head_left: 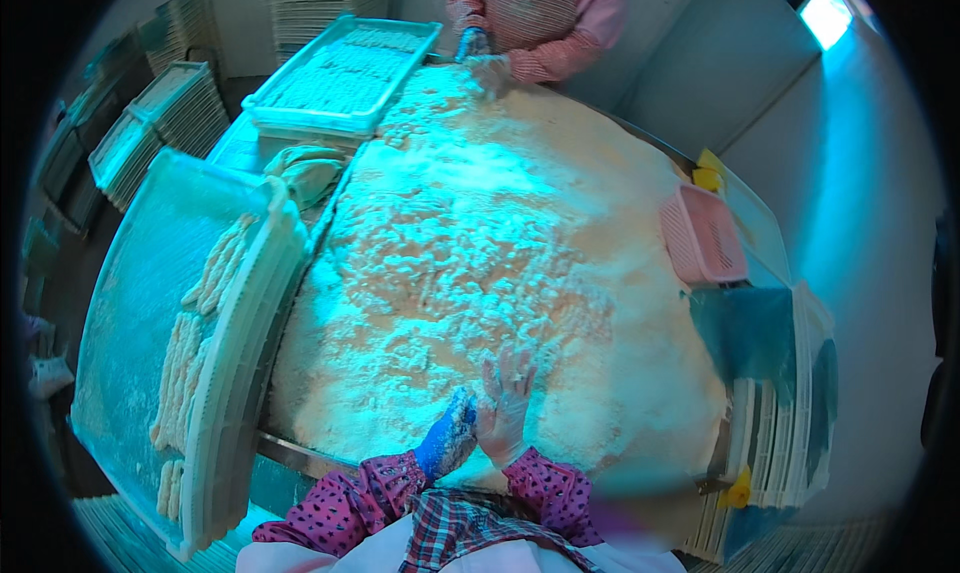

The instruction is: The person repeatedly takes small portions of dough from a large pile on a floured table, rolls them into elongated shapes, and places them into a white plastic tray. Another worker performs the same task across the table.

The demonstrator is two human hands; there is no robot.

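My left hand (448, 440), in a blue glove dusted with white powder, is at the near edge of the table, seen almost edge-on with its fingers stretched out. Right beside it, my right hand (505, 408) wears a thin pale glove and has its fingers spread, palm turned toward the left hand. Nothing shows in either hand. Beyond my fingertips lies a wide layer of white, flour-like powder with many small pale pieces (450, 263) mixed in. I cannot make out exactly what the pieces are.
A stack of pale trays (235, 373) holding pale strips stands at my left. Another filled tray (335, 73) and a cloth bundle (305, 168) are farther back. A pink basket (703, 235) sits at the right edge. Across the table, a gloved person (535, 23) works at the powder.
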